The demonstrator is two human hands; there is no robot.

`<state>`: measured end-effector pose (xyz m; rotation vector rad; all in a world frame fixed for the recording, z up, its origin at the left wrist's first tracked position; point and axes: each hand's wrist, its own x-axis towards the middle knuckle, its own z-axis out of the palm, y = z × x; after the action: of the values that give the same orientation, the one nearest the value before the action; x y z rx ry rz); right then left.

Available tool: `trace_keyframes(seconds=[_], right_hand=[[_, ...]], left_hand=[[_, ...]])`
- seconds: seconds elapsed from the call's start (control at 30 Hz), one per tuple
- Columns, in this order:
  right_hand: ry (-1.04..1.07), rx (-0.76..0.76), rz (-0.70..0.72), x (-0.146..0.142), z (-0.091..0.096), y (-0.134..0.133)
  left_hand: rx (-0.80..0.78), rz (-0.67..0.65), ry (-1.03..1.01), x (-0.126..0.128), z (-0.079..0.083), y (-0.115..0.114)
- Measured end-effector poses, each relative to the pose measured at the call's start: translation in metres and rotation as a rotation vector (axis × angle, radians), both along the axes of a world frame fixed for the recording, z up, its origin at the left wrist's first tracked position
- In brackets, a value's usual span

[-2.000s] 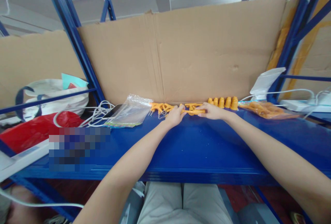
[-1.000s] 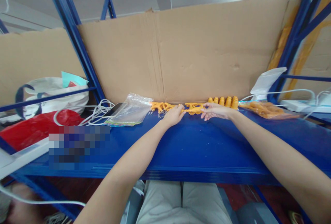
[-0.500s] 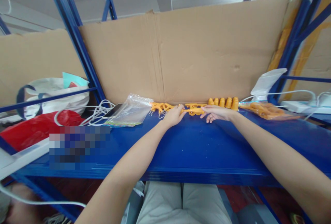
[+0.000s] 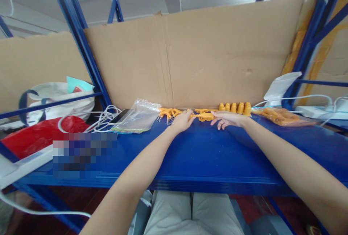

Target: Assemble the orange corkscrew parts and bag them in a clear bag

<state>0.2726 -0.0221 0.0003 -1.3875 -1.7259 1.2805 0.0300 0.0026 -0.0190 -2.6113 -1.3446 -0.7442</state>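
Observation:
Both my hands reach to the back of a blue metal shelf (image 4: pixel 206 155). My left hand (image 4: pixel 183 121) is closed around the left end of an orange plastic part (image 4: pixel 203 115) lying against the cardboard backing. My right hand (image 4: pixel 227 118) pinches the right end of the same part with thumb and forefinger, the other fingers spread apart. More orange pieces with small chains (image 4: pixel 168 112) lie just left of my left hand. A row of several orange cone-shaped pieces (image 4: pixel 236 107) stands upright behind my right hand.
A clear plastic bag (image 4: pixel 138 116), a phone (image 4: pixel 119 116) and white cables (image 4: pixel 103 117) lie at the left. A bag of orange parts (image 4: pixel 280 115) and a white power strip (image 4: pixel 318 111) sit at the right. Blue rack uprights (image 4: pixel 78 36) and a cardboard sheet (image 4: pixel 217 54) close off the back.
My right hand has shifted from lying over the orange part to pinching its right end with the fingers spread. My left hand has kept its grip in place.

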Motion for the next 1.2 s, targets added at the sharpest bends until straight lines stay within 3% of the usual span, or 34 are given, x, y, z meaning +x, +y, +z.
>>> trace_keyframes(seconds=[0.13, 0.57, 0.97, 1.2], right_hand=[[0.033, 0.125, -0.003, 0.001, -0.001, -0.001], [0.01, 0.072, -0.01, -0.003, -0.003, 0.003], [-0.018, 0.006, -0.119, -0.011, -0.005, 0.007], [0.074, -0.088, -0.1, -0.011, 0.001, 0.0]], left_hand=[[0.013, 0.009, 0.022, -0.001, 0.001, -0.001], [0.018, -0.037, -0.01, -0.001, -0.002, 0.002], [0.028, -0.038, 0.002, -0.001, -0.001, 0.001], [0.012, -0.016, -0.009, 0.0, -0.001, -0.001]])
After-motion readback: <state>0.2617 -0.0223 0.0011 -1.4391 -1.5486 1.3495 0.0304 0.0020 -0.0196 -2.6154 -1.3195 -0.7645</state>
